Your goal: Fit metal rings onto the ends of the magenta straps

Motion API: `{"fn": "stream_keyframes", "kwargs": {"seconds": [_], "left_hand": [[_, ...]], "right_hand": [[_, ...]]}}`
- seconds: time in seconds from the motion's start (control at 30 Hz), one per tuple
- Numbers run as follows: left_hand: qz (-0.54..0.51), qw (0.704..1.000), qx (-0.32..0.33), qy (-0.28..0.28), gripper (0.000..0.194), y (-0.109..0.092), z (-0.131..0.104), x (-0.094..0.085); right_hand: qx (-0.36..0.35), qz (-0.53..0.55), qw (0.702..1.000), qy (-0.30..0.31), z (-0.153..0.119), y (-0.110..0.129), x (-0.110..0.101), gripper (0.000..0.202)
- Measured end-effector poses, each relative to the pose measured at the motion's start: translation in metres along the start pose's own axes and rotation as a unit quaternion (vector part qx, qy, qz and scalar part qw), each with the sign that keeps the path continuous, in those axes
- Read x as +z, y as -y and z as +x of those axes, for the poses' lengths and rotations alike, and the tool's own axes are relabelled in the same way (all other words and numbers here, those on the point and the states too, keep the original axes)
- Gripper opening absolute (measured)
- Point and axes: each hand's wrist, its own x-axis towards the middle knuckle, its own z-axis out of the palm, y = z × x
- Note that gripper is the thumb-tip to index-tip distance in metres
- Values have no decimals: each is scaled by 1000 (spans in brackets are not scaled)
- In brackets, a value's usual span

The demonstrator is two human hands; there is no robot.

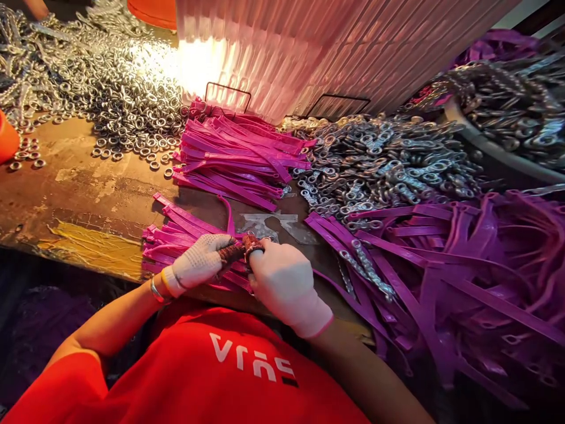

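Both hands wear white gloves with dark brown wrapping on some fingertips, and they meet over a small bundle of pink straps [185, 221] near the table's front edge. My left hand [203, 259] has its thumb and fingers pressed together on the end of a pink strap [228, 213] that curves up behind it. My right hand [282, 277] is closed, its wrapped finger touching the left fingertips; what it pinches is hidden. A flat metal plate [285, 221] lies just behind the hands. A larger stack of pink straps [233, 156] lies beyond.
Metal rings [136, 100] are heaped at the back left, beside an orange container [6, 138]. Metal links [375, 165] pile up at the back right. Purple straps [477, 259] spread over the right side. A translucent corrugated sheet [309, 53] stands behind.
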Motion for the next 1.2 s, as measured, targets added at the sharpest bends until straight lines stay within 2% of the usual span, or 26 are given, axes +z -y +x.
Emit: {"fn": "stream_keyframes", "kwargs": {"seconds": [0.07, 0.17, 0.23, 0.3, 0.37, 0.43, 0.5, 0.57, 0.63, 0.7, 0.77, 0.9, 1.0, 1.07, 1.13, 1.2], "left_hand": [[-27, 999, -18, 33, 44, 0, 0, 0], [56, 997, 43, 10, 31, 5, 1, 4], [129, 989, 77, -9, 18, 9, 4, 8], [155, 984, 84, -22, 13, 12, 6, 10], [108, 992, 67, -23, 19, 10, 8, 8], [39, 998, 37, -26, 30, 7, 7, 5], [25, 998, 27, -48, 33, 4, 5, 4], [66, 994, 47, -68, 30, 4, 2, 6], [124, 988, 57, -76, 27, 9, -1, 11], [178, 979, 48, -90, 24, 15, -4, 17], [214, 972, 36, -92, 22, 19, -6, 21], [253, 965, 42, -49, 19, 13, -8, 23], [287, 956, 60, -22, 18, -1, -6, 13], [320, 944, 75, -14, 25, -9, -7, -2], [349, 933, 90, -29, 29, -14, -10, -20], [341, 931, 103, -74, 26, -17, -15, -37]], "right_hand": [[-26, 4, 1000, -13, -1, -4, 0, 22], [-38, 48, 998, 10, 0, -10, 0, 15], [-6, 75, 997, 17, 3, -13, 1, 17], [34, 94, 995, 5, 5, -14, 3, 24], [52, 116, 992, -10, 6, -16, 5, 29], [42, 144, 989, -11, 5, -18, 6, 35], [25, 168, 985, 23, 5, -22, 4, 43], [35, 171, 981, 84, 6, -24, 0, 48], [59, 149, 976, 148, 7, -23, -2, 40], [65, 121, 974, 182, 8, -20, -1, 26], [40, 103, 976, 186, 5, -15, 4, 18], [-19, 90, 985, 146, -4, -10, 15, 14], [-19, 85, 988, 127, -6, -12, 15, 15], [-15, 82, 987, 136, -6, -15, 11, 15], [2, 79, 984, 158, -7, -20, 3, 15], [15, 82, 979, 188, -9, -30, -4, 17]]}}
